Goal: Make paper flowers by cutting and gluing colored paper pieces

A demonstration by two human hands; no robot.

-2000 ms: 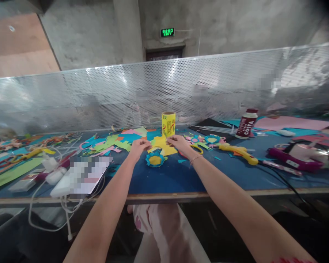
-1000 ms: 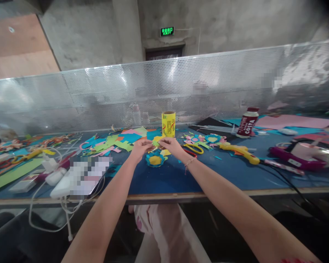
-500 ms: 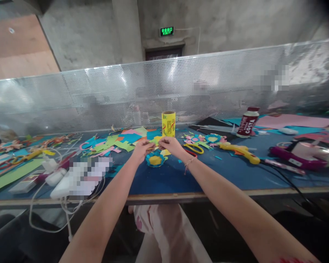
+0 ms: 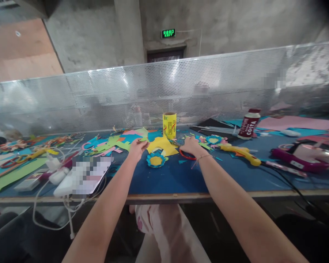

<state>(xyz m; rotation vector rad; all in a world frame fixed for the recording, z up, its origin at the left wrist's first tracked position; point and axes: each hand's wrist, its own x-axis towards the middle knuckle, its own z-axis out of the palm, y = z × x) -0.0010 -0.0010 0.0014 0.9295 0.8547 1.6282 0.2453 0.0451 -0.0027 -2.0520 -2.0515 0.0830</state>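
My left hand (image 4: 138,149) is closed in a pinch at the left edge of a yellow paper sheet (image 4: 164,145), with a small piece of green paper (image 4: 144,139) at its fingertips. To the right, my right hand (image 4: 191,147) has its fingers curled over a pair of scissors, whose red handle (image 4: 188,158) shows beneath it. The palm hides the other handle. Between the hands, a blue paper flower with a yellow centre (image 4: 156,160) lies on the blue table (image 4: 167,182).
Behind the flower stands a yellow roll (image 4: 169,125). Paper scraps (image 4: 112,144) spread leftward. A yellow glue gun (image 4: 242,153), a Costa bottle (image 4: 249,124) and a purple object (image 4: 298,159) are on the right. A white power strip with cables (image 4: 68,182) lies front left.
My hands have moved apart. The right one has gone rightward onto the scissors, while the left has drawn slightly left with the green piece. More of the yellow sheet shows between them.
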